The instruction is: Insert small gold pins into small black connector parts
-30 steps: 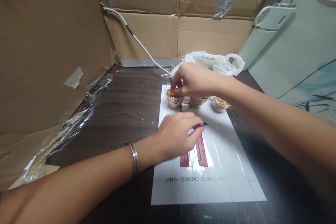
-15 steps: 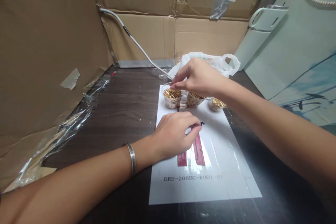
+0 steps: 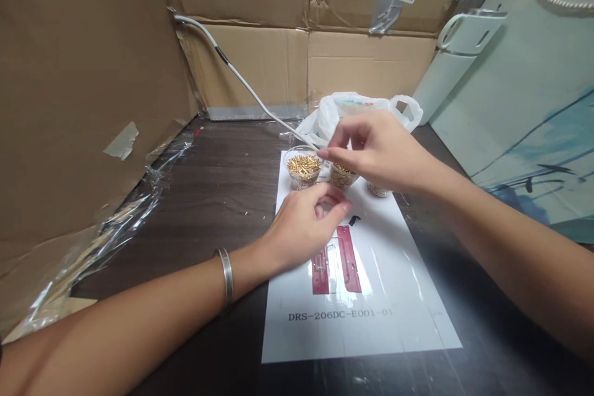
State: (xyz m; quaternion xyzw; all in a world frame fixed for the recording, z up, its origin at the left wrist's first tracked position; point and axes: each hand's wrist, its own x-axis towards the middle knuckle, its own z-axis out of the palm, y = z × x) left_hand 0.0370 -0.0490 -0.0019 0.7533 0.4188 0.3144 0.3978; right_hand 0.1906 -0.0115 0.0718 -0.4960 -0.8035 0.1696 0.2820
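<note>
My right hand (image 3: 380, 148) hovers over the middle clear cup (image 3: 342, 180), its thumb and finger drawn together; whatever is between the tips is too small to make out. Thin gold-coloured metal pins (image 3: 304, 164) fill the left clear cup (image 3: 302, 183), just beside those fingertips. Lower down, my left hand (image 3: 306, 223) is over the printed sheet (image 3: 362, 337), fingers curled and thumb close to the index finger, contents hidden. Red strips (image 3: 349, 258) lie below it on the sheet, near a small black piece (image 3: 354, 221). My right arm partly covers a third cup (image 3: 379, 190).
A white plastic bag (image 3: 325, 114) lies behind the cups, with a white cable (image 3: 250, 88) running down to it. Cardboard walls (image 3: 260, 62) enclose the back and left. At right stand a pale bottle (image 3: 448, 71) and a large paper bag (image 3: 524, 86).
My right hand has moved right and slightly down, off the left cup, uncovering its pins. My left hand has shifted slightly up and left, revealing more of the red strips and the black piece.
</note>
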